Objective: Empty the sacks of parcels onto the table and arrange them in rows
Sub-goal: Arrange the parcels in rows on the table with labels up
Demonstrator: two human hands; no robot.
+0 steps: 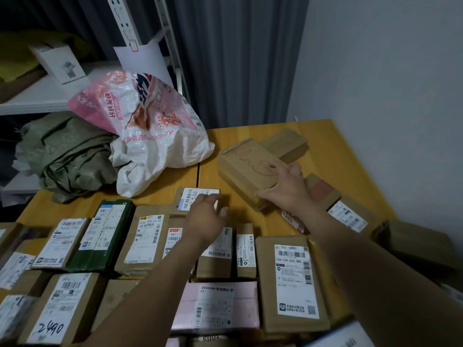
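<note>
Several labelled cardboard parcels lie in rows on the wooden table [333, 156]. My right hand [288, 189] grips the near end of a brown box with a red scribble [246, 166], which lies at an angle on the table. My left hand [206, 216] hovers with fingers apart over a small parcel with a white label [194, 196]. A pink-and-white woven sack [150, 131] slumps at the back of the table. A green woven sack [70, 151] lies crumpled to its left.
Loose boxes lie unaligned along the right side [348, 216], by the white wall. A dark green parcel [105, 236] and a pink parcel [218, 304] sit among the rows. A white shelf [37, 93] with a small box stands behind the sacks.
</note>
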